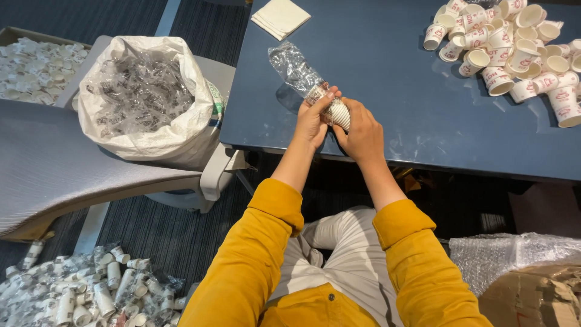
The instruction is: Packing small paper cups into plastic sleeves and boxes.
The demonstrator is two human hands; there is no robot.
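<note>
Over the near edge of a dark blue table [387,79], both my hands hold a short stack of white paper cups [339,112]. My left hand [311,118] grips the end where a clear plastic sleeve [295,68] trails off onto the table. My right hand [363,130] wraps the stack's other end. Both arms wear mustard-yellow sleeves.
A heap of loose white cups with red print [514,48] lies at the table's far right, and a folded pale cloth [280,16] at its far edge. Left, a white sack of clear wrappers [142,97] sits on a chair. Wrapped cup stacks [91,287] pile on the floor. A bubble-wrapped box [526,284] stands at right.
</note>
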